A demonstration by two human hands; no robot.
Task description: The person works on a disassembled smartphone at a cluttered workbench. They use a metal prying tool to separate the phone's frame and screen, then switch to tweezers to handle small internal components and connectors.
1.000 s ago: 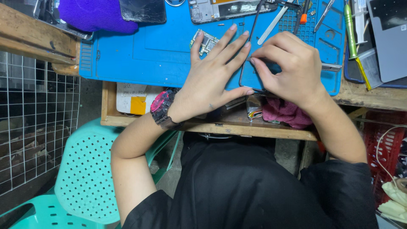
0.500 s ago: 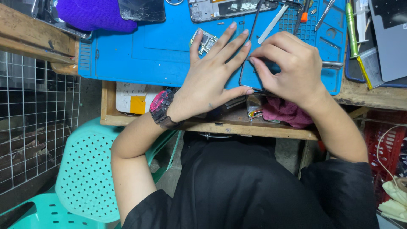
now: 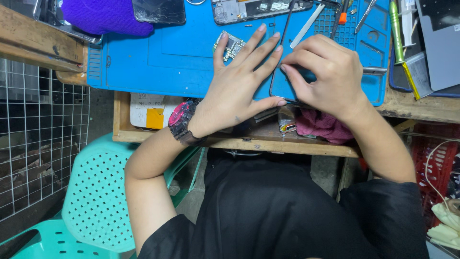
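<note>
thin black frame at blue mat near edge, left hand flat, right hand grip pinching it

The left part of the blue work mat is bare and open to a hand. Toward the far edge, a circuit board, a phone body and a cracked screen block passage. Tools crowd the far right corner. A purple cloth bounds the far left.

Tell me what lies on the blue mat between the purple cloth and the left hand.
In the head view, mostly bare blue mat lies between the purple cloth and the left hand; only a small circuit board sits there, touching the hand's index finger.
</note>
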